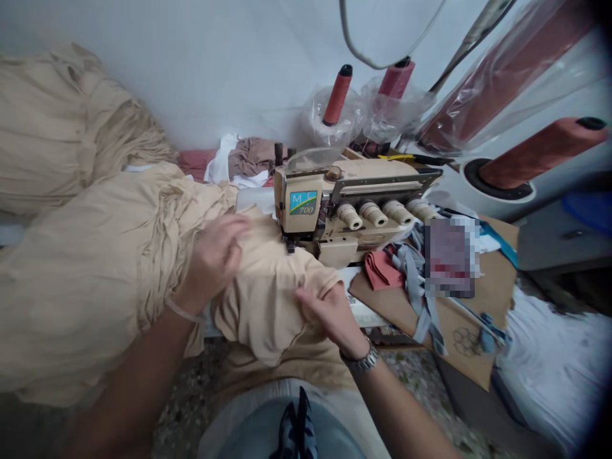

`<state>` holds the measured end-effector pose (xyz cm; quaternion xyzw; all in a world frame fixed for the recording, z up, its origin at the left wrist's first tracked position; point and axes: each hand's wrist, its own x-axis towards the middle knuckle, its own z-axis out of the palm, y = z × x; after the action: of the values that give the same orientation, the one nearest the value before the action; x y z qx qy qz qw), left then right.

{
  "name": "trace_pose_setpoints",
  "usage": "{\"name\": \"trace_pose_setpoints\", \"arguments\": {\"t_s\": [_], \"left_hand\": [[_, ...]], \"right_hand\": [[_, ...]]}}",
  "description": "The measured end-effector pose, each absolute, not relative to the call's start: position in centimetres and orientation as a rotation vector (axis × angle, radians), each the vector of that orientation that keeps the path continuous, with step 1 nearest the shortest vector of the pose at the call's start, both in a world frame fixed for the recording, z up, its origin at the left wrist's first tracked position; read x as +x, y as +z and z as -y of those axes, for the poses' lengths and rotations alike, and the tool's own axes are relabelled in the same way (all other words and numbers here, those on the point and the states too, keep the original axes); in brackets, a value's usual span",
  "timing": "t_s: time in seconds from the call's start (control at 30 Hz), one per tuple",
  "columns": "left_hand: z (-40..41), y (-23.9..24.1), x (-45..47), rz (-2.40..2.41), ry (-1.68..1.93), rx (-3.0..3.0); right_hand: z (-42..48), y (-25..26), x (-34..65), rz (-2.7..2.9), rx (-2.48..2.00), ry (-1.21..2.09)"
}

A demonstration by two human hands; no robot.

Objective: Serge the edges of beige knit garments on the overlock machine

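A beige piece of knit fabric (268, 306) lies in loose folds across the front of an overlock sewing machine (363, 197), its far part close by the presser foot (290, 243). My right hand (335, 315) grips the fabric's right edge, thumb on top and the other fingers hidden under the cloth. Over the left part of the same piece is my left hand (215, 258), blurred by motion, with thumb and fingers apart. Whether it touches the cloth I cannot tell.
Large heaps of beige fabric (76, 274) fill the left side. Red thread cones (338, 95) stand behind the machine. On the right, a cardboard sheet (459, 344) carries grey strips (411, 268) and a folded coral cloth (382, 269). White fabric (559, 363) lies beyond it.
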<state>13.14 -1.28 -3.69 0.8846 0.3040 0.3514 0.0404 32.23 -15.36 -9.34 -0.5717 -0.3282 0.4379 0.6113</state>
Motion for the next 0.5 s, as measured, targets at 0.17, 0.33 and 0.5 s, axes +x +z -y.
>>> {"name": "trace_pose_setpoints", "arguments": {"t_s": [0.17,0.33,0.5], "left_hand": [[3.3,-2.6,13.7,-0.857,0.620,2.878],[7.0,-1.9,13.5,-1.131,0.539,2.936],[7.0,-2.9,13.9,-0.712,0.668,2.989]], "right_hand": [[15.0,-9.3,32.6,0.421,-1.086,1.247],[15.4,-9.2,32.2,0.408,-1.010,1.396],[14.8,-8.2,33.4,0.402,-1.054,1.427]]}}
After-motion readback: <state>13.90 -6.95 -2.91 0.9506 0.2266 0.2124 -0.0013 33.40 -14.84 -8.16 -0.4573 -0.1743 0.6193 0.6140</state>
